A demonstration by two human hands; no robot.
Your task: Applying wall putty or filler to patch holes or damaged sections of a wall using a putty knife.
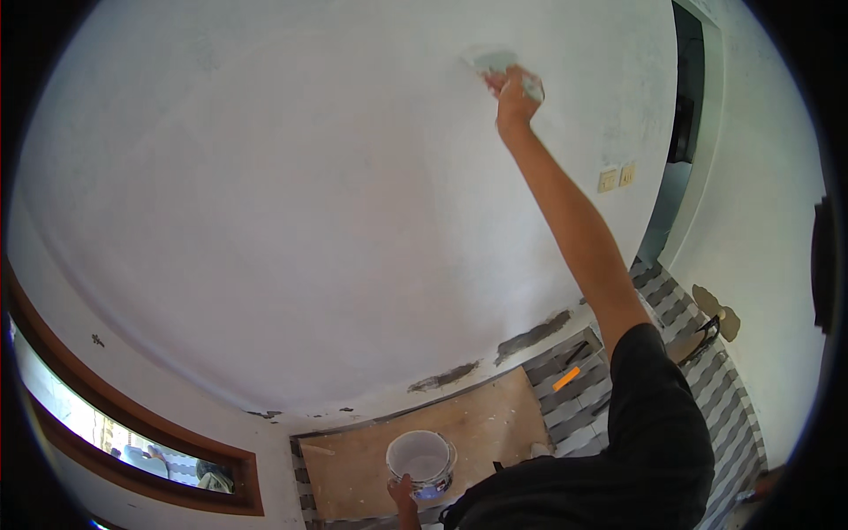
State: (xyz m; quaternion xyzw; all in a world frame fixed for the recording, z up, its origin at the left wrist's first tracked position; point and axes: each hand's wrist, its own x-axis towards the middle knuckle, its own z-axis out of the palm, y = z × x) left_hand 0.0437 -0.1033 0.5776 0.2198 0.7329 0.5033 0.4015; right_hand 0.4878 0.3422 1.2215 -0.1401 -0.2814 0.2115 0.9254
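Note:
High on the white wall (pixel 291 177), my right hand (pixel 518 99) is closed around a putty knife (pixel 495 61). Its broad greyish blade lies against the wall surface, and the grip is mostly hidden in my fingers. Low in front of me, my left hand (pixel 403 491) grips the near left side of a round white bucket (pixel 451 459). Whitish material coats the inside of the bucket. I cannot tell whether the bucket hangs in the air or rests on something.
Beneath the bucket, a brown board (pixel 353 450) covers part of the grey patterned floor (pixel 579 415). An orange strip (pixel 566 379) lies beside it. Switch plates (pixel 617 178) sit right of my arm, near a doorway (pixel 682 132). A wood-framed window (pixel 243 480) is at lower left.

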